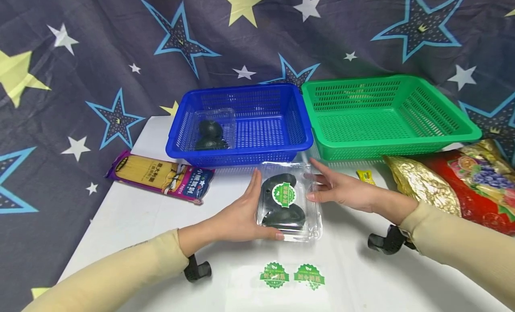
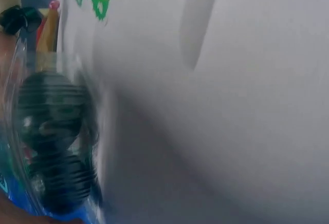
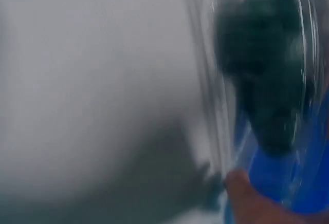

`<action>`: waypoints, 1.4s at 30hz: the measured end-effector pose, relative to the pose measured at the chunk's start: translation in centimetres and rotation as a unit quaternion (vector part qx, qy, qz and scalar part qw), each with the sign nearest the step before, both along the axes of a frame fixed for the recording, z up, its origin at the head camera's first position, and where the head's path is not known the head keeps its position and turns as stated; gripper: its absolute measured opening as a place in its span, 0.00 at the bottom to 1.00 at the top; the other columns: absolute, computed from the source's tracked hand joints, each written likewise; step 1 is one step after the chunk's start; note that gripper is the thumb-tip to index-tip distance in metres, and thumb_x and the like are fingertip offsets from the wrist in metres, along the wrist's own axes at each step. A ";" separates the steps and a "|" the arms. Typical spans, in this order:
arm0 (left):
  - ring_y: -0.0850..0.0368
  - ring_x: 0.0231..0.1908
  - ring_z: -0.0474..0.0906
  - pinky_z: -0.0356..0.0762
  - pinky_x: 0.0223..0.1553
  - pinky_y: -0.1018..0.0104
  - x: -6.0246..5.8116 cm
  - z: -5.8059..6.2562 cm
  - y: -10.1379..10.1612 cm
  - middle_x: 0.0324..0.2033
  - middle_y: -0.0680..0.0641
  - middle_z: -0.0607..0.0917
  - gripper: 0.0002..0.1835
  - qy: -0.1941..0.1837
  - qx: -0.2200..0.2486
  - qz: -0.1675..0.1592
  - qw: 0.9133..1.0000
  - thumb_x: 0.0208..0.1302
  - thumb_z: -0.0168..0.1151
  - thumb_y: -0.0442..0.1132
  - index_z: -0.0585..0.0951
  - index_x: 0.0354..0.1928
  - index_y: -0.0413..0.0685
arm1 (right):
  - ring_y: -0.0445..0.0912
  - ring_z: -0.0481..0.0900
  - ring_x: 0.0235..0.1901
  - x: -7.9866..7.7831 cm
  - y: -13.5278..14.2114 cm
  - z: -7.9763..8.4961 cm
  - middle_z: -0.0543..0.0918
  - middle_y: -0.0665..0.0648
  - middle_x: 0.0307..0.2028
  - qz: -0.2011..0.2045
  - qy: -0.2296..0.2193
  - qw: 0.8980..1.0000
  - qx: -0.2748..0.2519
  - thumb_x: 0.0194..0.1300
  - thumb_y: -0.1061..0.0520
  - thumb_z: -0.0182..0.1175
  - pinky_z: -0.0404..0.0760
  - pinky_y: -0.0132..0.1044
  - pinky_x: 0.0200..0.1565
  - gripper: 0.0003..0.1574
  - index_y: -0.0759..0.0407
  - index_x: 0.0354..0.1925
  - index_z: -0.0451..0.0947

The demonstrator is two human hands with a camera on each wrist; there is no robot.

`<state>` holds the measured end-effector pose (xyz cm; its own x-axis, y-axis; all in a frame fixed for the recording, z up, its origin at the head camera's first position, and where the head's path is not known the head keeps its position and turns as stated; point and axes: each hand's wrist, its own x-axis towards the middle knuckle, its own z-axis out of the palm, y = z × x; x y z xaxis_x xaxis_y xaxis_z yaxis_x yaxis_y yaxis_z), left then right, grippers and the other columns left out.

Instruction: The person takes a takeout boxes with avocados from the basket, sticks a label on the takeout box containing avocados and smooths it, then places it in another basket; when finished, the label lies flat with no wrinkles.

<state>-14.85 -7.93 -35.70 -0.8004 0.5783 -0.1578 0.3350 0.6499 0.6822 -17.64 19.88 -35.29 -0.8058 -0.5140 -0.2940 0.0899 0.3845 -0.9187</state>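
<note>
Between my two hands is a clear plastic clamshell box (image 1: 311,213) with dark green, avocado-like fruits (image 1: 283,216) inside and a round green sticker (image 1: 284,195) on its lid. My left hand (image 1: 240,216) grips the left side, thumb along the front edge. On the opposite side, my right hand (image 1: 338,189) holds the right edge between thumb and fingers. A shadow lies on the table beside the box in both wrist views. Two more green stickers (image 1: 275,275) lie on a backing sheet in front.
Behind the box stands a blue basket (image 1: 241,158) holding another clamshell box (image 1: 229,117) of dark fruits. A green basket (image 1: 398,144) adjoins it. A pasta packet (image 1: 161,175) lies left; a small yellow packet (image 1: 365,176) and a red-gold bag (image 1: 458,182) lie right.
</note>
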 end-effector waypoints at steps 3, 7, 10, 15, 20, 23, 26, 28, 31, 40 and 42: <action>0.50 0.72 0.37 0.51 0.68 0.55 0.3 -0.1 0.3 0.72 0.44 0.25 0.75 0.001 0.001 0.009 1.000 0.43 0.71 0.67 0.24 0.72 0.47 | 0.65 0.53 0.68 1.0 -0.3 -0.1 0.54 0.73 0.69 -0.035 0.020 0.999 0.029 0.67 0.46 0.59 0.57 0.58 0.65 0.56 0.65 0.74 0.36; 0.51 0.71 0.34 0.50 0.68 0.54 0.7 -0.1 0.5 0.72 0.46 0.24 0.75 -0.003 0.004 0.028 1.000 0.43 0.70 0.68 0.24 0.72 0.46 | 0.65 0.56 0.67 2.8 -1.1 -0.3 0.60 0.72 0.67 -0.064 0.037 0.997 0.036 0.69 0.44 0.54 0.61 0.58 0.64 0.48 0.70 0.72 0.47; 0.51 0.71 0.34 0.51 0.68 0.54 1.0 -0.1 0.6 0.72 0.46 0.24 0.74 -0.004 -0.001 0.034 0.999 0.43 0.68 0.70 0.24 0.72 0.47 | 0.65 0.53 0.68 4.0 -1.4 -0.5 0.54 0.72 0.69 -0.073 0.012 0.997 -0.010 0.69 0.47 0.56 0.61 0.58 0.63 0.50 0.65 0.74 0.41; 0.52 0.72 0.34 0.50 0.69 0.53 1.1 -0.2 0.3 0.73 0.46 0.27 0.73 0.006 -0.013 0.028 1.000 0.43 0.66 0.72 0.25 0.72 0.48 | 0.63 0.62 0.64 5.3 -1.2 -0.5 0.47 0.75 0.70 -0.084 -0.054 0.993 -0.068 0.67 0.50 0.58 0.71 0.55 0.57 0.55 0.50 0.76 0.32; 0.54 0.72 0.33 0.47 0.69 0.54 0.9 -0.1 0.2 0.73 0.46 0.29 0.73 0.021 -0.024 0.018 0.999 0.43 0.65 0.73 0.28 0.73 0.45 | 0.55 0.74 0.55 5.4 -0.9 -0.4 0.57 0.77 0.66 -0.086 -0.075 0.988 -0.101 0.68 0.52 0.58 0.75 0.48 0.52 0.54 0.46 0.76 0.32; 0.54 0.72 0.30 0.44 0.70 0.54 0.8 0.1 0.2 0.73 0.45 0.30 0.71 0.062 -0.037 0.004 0.997 0.45 0.62 0.74 0.30 0.73 0.43 | 0.54 0.73 0.55 5.5 -0.7 -0.3 0.59 0.77 0.65 -0.096 -0.074 0.987 -0.107 0.68 0.52 0.58 0.75 0.48 0.52 0.54 0.46 0.76 0.33; 0.50 0.73 0.31 0.43 0.70 0.52 0.5 0.5 0.3 0.74 0.42 0.35 0.65 0.161 -0.043 -0.026 0.986 0.51 0.57 0.74 0.37 0.74 0.41 | 0.54 0.71 0.57 5.9 -0.4 -0.1 0.58 0.76 0.66 -0.112 -0.071 0.986 -0.099 0.67 0.52 0.58 0.75 0.47 0.51 0.53 0.46 0.76 0.34; 0.46 0.73 0.33 0.43 0.70 0.50 0.0 1.0 0.5 0.74 0.40 0.39 0.59 0.238 -0.041 -0.051 0.969 0.56 0.51 0.74 0.41 0.75 0.41 | 0.54 0.69 0.59 6.1 -0.1 0.1 0.57 0.76 0.66 -0.122 -0.068 0.986 -0.091 0.67 0.51 0.58 0.74 0.47 0.51 0.53 0.46 0.76 0.35; 0.44 0.73 0.33 0.44 0.70 0.48 -1.1 2.0 1.3 0.74 0.39 0.42 0.51 0.314 -0.038 -0.082 0.945 0.64 0.43 0.71 0.44 0.75 0.41 | 0.53 0.69 0.59 6.5 0.9 0.4 0.59 0.75 0.66 -0.132 -0.060 0.986 -0.078 0.68 0.51 0.56 0.73 0.50 0.52 0.51 0.47 0.76 0.35; 0.48 0.73 0.30 0.37 0.71 0.56 -7.2 4.5 7.0 0.75 0.44 0.40 0.38 0.312 -0.154 -0.135 0.928 0.73 0.27 0.62 0.41 0.75 0.46 | 0.37 0.78 0.47 6.5 8.6 3.0 0.74 0.56 0.57 -0.159 0.005 0.987 0.014 0.74 0.52 0.46 0.79 0.47 0.45 0.42 0.55 0.76 0.36; 0.47 0.73 0.31 0.38 0.71 0.55 -8.4 4.4 8.0 0.75 0.43 0.41 0.37 0.302 -0.178 -0.143 0.926 0.73 0.25 0.60 0.41 0.75 0.46 | 0.42 0.78 0.51 6.2 10.7 4.2 0.73 0.57 0.58 -0.155 0.017 0.986 0.056 0.76 0.51 0.43 0.78 0.52 0.47 0.41 0.57 0.76 0.35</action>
<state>-23.24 0.11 -31.26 -0.6276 0.7771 0.0471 0.7780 0.6238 0.0747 -11.40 30.54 -31.08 -0.9293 -0.2070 -0.3057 0.1895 0.4430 -0.8762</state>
